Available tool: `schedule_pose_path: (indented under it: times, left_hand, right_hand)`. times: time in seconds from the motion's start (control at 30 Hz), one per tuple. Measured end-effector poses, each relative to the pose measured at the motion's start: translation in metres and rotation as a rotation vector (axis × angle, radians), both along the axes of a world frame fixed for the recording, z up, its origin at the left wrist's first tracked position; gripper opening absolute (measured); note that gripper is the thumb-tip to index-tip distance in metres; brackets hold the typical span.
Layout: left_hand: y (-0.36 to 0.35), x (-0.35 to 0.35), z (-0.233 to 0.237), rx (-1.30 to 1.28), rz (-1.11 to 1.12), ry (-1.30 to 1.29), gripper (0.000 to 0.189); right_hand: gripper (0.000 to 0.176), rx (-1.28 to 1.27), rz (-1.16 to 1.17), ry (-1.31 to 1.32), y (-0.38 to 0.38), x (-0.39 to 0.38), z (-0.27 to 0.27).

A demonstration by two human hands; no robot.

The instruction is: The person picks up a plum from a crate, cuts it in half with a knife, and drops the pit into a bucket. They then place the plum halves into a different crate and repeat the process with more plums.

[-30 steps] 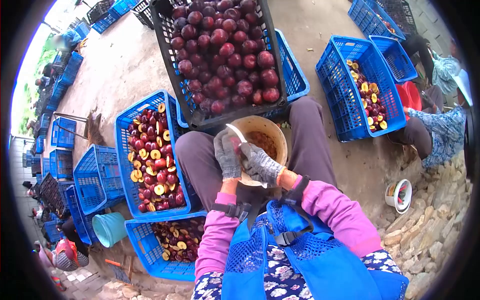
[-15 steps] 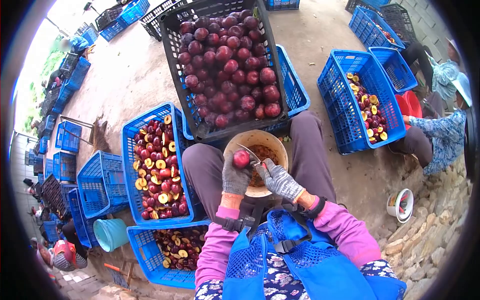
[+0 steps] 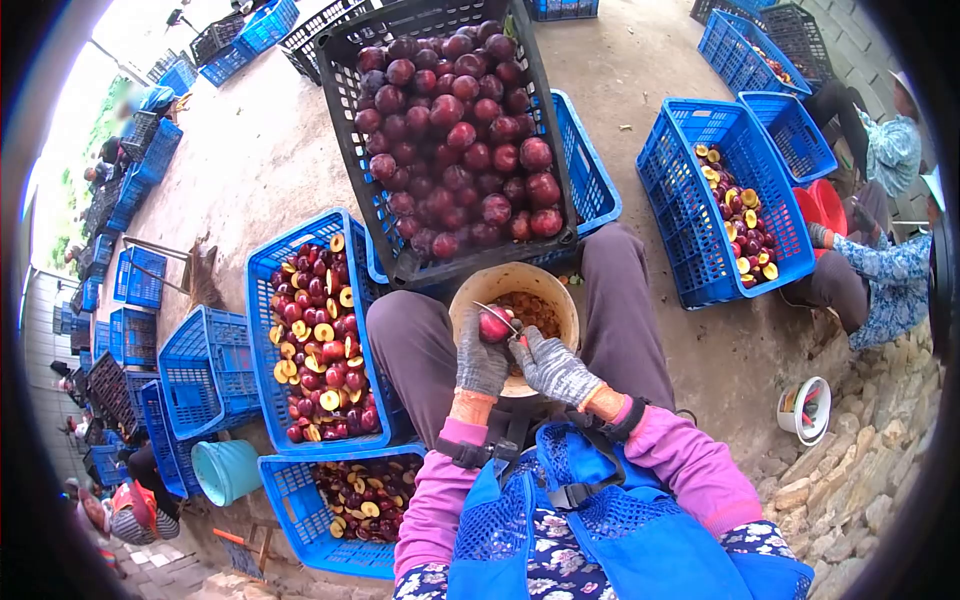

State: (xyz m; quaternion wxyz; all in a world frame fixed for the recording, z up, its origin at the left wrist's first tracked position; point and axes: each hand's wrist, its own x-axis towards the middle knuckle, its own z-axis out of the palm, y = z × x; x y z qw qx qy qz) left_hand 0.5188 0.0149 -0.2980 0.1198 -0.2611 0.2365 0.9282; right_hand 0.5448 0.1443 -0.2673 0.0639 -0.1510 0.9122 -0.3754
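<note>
A dark red plum (image 3: 495, 325) sits in my left hand (image 3: 481, 366), whose grey-gloved fingers are closed around it. My right hand (image 3: 556, 370), also gloved, grips a small knife (image 3: 512, 325) with a red handle. Its blade lies across the upper side of the plum. Both hands are over a pale bucket (image 3: 465, 290) between my knees, with brown scraps (image 3: 535, 312) inside. Just beyond the bucket, a black crate (image 3: 480, 265) full of whole plums (image 3: 465, 135) rests on a blue crate (image 3: 590, 180).
On my left stand a blue crate (image 3: 262, 370) of halved plums and another blue crate (image 3: 300, 552) below it. A turquoise bucket (image 3: 224, 470) stands farther left. At right, a co-worker (image 3: 890, 290) sits beside a blue crate (image 3: 690, 260) of cut plums. A white bucket (image 3: 803, 412) holds tools.
The knife blade has moved from beside the plum onto it, and the plum is turned slightly. Both hands have shifted a little. The co-worker at right has moved an arm.
</note>
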Motion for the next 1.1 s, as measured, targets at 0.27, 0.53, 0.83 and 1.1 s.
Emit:
schedule_pose_path:
  times: [0.27,0.53,0.83,1.1]
  left_hand:
    - [-0.003,-0.002,-0.004,-0.044,-0.037,0.048,0.038]
    - [-0.022,-0.023,0.003,-0.171,-0.128,0.260,0.038]
    - [-0.015,-0.028,0.010,-0.262,-0.187,0.309,0.033]
    - [-0.019,-0.025,0.003,-0.088,-0.146,0.060,0.034]
  right_hand:
    - [0.030,0.059,-0.154,-0.248,-0.016,-0.005,-0.001]
    - [0.026,0.104,-0.018,-0.019,-0.018,-0.015,0.006]
    - [0.024,0.040,-0.154,-0.184,-0.018,-0.016,-0.004]
    - [0.030,-0.040,-0.080,-0.172,-0.013,-0.026,-0.006]
